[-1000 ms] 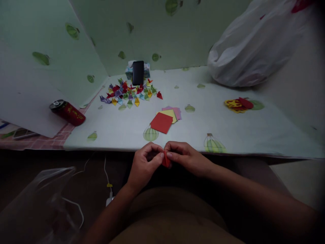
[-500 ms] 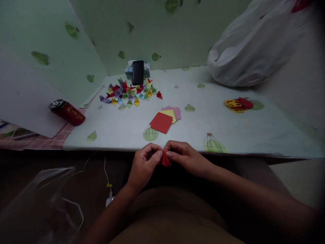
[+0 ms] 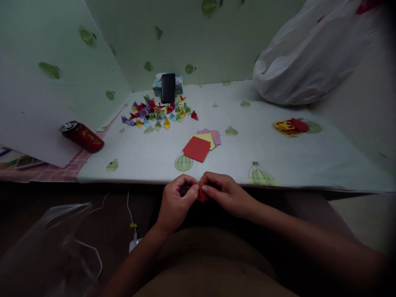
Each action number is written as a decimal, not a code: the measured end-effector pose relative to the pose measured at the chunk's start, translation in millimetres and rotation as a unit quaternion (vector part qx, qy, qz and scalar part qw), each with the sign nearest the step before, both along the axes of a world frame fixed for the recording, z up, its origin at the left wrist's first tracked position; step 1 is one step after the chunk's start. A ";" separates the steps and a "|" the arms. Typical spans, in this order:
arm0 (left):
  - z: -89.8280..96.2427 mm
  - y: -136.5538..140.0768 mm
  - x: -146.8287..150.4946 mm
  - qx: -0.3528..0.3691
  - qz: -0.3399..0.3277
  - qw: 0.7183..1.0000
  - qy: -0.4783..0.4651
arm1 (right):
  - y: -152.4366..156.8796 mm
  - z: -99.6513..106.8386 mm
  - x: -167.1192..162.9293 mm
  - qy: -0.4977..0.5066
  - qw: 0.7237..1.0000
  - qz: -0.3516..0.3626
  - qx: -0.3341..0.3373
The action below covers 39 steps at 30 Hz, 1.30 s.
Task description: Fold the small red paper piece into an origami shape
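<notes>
Between my two hands is a small folded piece of red paper [image 3: 201, 195], held just off the table's front edge. My left hand [image 3: 178, 198] pinches its left side between thumb and forefinger. The right side is in the pinch of my right hand [image 3: 227, 192], and the fingertips hide much of the paper. Just beyond my hands lie square paper sheets, with a red sheet [image 3: 196, 149] over yellow sheets [image 3: 210, 139] and pink sheets [image 3: 216, 135]. Farther back on the left, many small folded paper cranes [image 3: 157, 115] in mixed colours lie in a cluster.
A black phone [image 3: 168, 88] leans on a tissue box [image 3: 157, 87] behind the cranes. A red can [image 3: 82, 137] lies tilted at the left. At the right are a bulging white plastic bag [image 3: 297, 66] and a yellow and red item [image 3: 287, 128]. A white cable [image 3: 129, 208] hangs below the table.
The red paper shows a narrower face between my fingertips than before. My hands have shifted only slightly and keep their pinch; the things on the table have not moved.
</notes>
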<state>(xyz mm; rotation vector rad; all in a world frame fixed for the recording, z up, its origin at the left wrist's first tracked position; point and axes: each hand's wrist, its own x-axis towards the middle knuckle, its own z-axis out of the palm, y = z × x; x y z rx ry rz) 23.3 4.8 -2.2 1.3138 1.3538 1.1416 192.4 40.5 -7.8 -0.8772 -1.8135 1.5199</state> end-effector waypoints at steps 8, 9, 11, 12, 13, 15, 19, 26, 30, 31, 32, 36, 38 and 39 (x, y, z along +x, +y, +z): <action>-1.4 -1.5 0.0 -0.006 0.010 1.000 -0.002 | -1.7 -3.0 0.3 -0.024 0.991 -0.034 0.129; -1.2 -1.6 -0.5 -0.007 0.003 1.000 -0.001 | -1.7 -3.7 0.3 -0.027 0.989 -0.038 0.142; -0.8 -1.3 -1.0 -0.009 -0.006 1.000 -0.003 | -1.6 -4.8 0.1 -0.033 0.985 -0.041 0.167; -0.5 -1.0 -1.0 -0.010 -0.008 1.000 -0.002 | -1.6 -5.2 -0.1 -0.034 0.982 -0.040 0.180; -0.3 -0.5 -0.9 -0.010 -0.011 1.000 0.001 | -1.6 -5.5 -0.2 -0.037 0.980 -0.038 0.193; 0.1 0.6 -0.1 -0.007 -0.013 1.000 0.010 | -2.0 -6.1 -0.3 -0.043 0.974 -0.036 0.221; -0.7 2.1 1.5 0.005 -0.014 1.000 0.011 | -3.7 -6.6 -0.2 -0.057 0.967 -0.033 0.247; -3.5 0.5 0.0 0.019 -0.020 1.000 -0.010 | -3.0 -5.1 0.3 -0.057 0.967 -0.045 0.245; -3.1 -1.6 0.6 0.007 -0.012 0.999 -0.048 | -1.9 -4.5 -0.1 -0.040 0.967 -0.061 0.245; -2.9 -2.0 0.7 0.003 -0.012 0.998 -0.056 | -2.0 -4.5 -0.3 -0.036 0.966 -0.064 0.247; -2.7 -2.2 0.7 0.001 -0.012 0.998 -0.061 | -2.3 -4.5 -0.6 -0.032 0.966 -0.067 0.247; -2.9 -1.7 0.5 0.003 -0.007 0.998 -0.062 | -3.1 -4.1 -1.3 -0.028 0.974 -0.068 0.213; -3.8 -1.1 0.5 0.003 0.003 0.998 -0.068 | -2.9 -3.2 -1.0 -0.025 0.982 -0.067 0.176; -4.5 -0.8 0.5 0.004 0.008 0.997 -0.074 | -2.6 -2.7 -0.8 -0.022 0.985 -0.064 0.160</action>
